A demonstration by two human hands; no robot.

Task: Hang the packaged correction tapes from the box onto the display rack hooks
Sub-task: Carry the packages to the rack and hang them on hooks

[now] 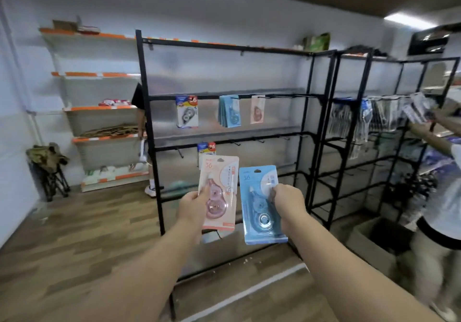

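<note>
- at the black display rack [149,132], both hands are raised in front of its lower rows, well short of any hook.
- left hand [193,205] grips a pink pack [220,187] of correction tape by its left edge, fingers curled round it; the pack is upright, hang hole on top.
- right hand [284,200] pinches a blue pack [259,212] at its right side; it sits just beside the pink one, slightly lower.
- done so far: the middle rail carries a white-and-red pack [187,112], a bunch of blue packs [229,111] and one hung pink pack [257,109]; the rail below holds another white-and-red pack [206,147], partly behind the one in hand.
- left to do: the two held packs are not yet hung, and the empty hooks [282,96] to the right are bare. my reading: early to middle of the job.
- open cardboard box [369,244] stands on the floor at lower right; its inside is dark, so the remaining stock cannot be told.
- a second edge shows under the held pink pack; single or stacked, unclear.
- another person [444,197] at the right edge is blurred and cut off.
</note>
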